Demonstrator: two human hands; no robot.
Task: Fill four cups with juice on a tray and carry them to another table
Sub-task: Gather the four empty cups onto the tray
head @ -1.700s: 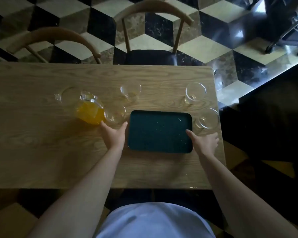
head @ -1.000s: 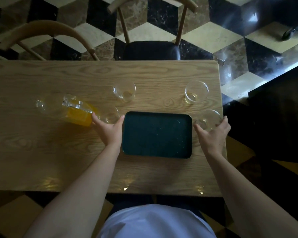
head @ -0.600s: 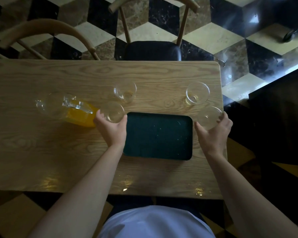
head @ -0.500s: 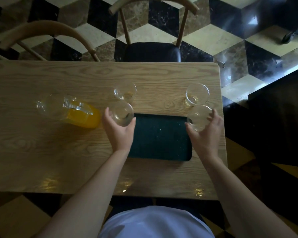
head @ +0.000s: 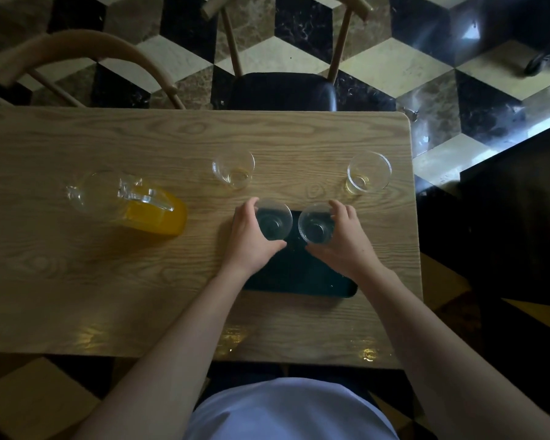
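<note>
Both hands are busy from my head view: left hand (head: pixel 250 239) wraps its fingers round one clear cup (head: pixel 273 220), right hand (head: pixel 342 238) grips a second cup (head: pixel 315 223), the pair side by side over the dark tray's (head: pixel 299 281) far end, I'd say so pouring happens on the tray. Two more cups (head: pixel 234 169) (head: pixel 367 173) wait on the table (head: pixel 77 281) beyond; the juice jug (head: pixel 134 204) stands left. My hands hide the tray's far corners, and I can't tell if the cups have touched down.
</note>
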